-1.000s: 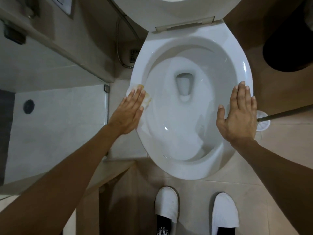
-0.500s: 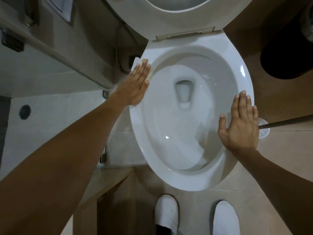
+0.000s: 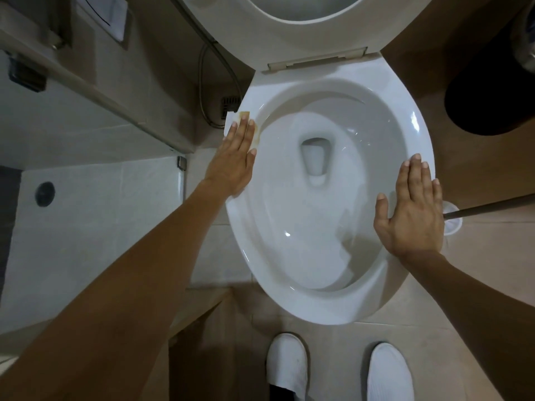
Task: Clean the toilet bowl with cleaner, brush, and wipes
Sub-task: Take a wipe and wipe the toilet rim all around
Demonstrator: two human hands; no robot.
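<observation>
Beige floor tiles (image 3: 419,337) surround the toilet (image 3: 327,311). Left hand (image 3: 236,157), fingers straight, presses a stained wipe (image 3: 257,134) on its rim. Right hand (image 3: 412,212) rests flat and empty opposite.

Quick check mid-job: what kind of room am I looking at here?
A bathroom, most likely a small home or hotel one: a white toilet with its lid raised, a floor drain in a tiled shower area, and a spray hose beside the bowl.
</observation>
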